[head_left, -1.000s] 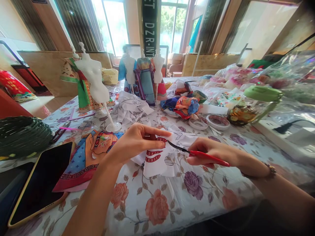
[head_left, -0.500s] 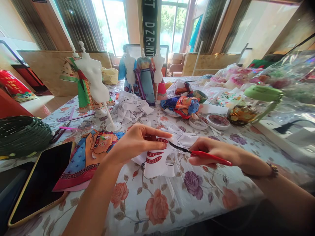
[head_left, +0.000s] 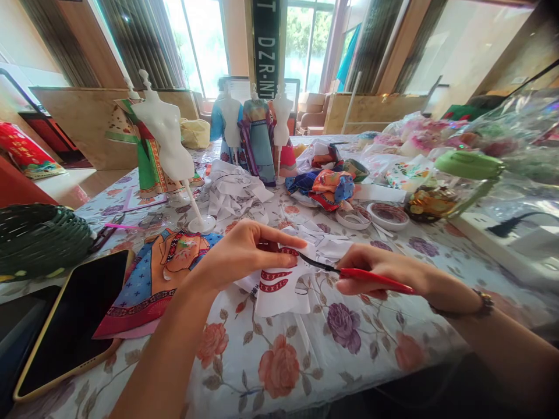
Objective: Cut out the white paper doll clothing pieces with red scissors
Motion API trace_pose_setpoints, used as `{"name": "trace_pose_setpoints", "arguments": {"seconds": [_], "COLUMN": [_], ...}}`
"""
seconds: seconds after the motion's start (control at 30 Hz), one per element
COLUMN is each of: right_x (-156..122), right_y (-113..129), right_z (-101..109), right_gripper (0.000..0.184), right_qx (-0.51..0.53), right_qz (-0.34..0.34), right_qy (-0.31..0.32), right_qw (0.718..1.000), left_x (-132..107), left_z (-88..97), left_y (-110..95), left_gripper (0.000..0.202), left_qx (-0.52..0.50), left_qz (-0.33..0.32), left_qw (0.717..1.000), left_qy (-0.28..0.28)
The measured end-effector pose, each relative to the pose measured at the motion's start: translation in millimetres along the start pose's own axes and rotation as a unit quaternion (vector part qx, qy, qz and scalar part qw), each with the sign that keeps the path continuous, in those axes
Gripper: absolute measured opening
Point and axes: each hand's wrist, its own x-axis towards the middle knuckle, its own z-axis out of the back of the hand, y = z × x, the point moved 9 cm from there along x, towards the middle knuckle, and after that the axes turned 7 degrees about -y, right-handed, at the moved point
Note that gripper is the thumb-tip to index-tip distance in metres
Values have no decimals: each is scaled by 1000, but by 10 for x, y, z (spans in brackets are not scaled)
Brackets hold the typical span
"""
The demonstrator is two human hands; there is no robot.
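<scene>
Between the thumb and fingers of my left hand is a white printed sheet with curved red patterned strips on it; whether it is paper or cloth I cannot tell. My right hand is wrapped round red-handled scissors, whose dark blades point left and touch the sheet beside my left fingertips. Left of my left wrist lies a blue, orange and crimson doll garment. White offcuts lie just behind the sheet.
White mannequins, some dressed, stand at the back left. A phone and a dark green basket are at left. Tape rolls, a green-lidded jar and a power strip sit at right. A scrap pile lies mid-table.
Hands, sheet and scissors keep almost the same position. The view has shifted very slightly.
</scene>
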Motion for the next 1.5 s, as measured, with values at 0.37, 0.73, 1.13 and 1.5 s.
{"name": "trace_pose_setpoints", "arguments": {"seconds": [0.37, 0.73, 1.13, 1.5], "right_x": [0, 5, 35, 45], "right_y": [-73, -104, -67, -171], "right_z": [-37, -77, -152, -99], "right_gripper": [58, 59, 59, 53], "right_qx": [-10, -15, -22, -26], "right_qz": [-23, -15, 1, -23], "right_qy": [32, 78, 136, 114], "right_qw": [999, 997, 990, 993], "left_x": [12, 29, -109, -218], "left_z": [-28, 9, -21, -51], "left_y": [-36, -188, -515, -623], "left_gripper": [16, 7, 9, 9], "left_qx": [28, 100, 143, 229], "left_qz": [-35, -120, -310, -407], "left_qw": [999, 986, 937, 876], "left_qy": [-6, -56, -80, -122]}}
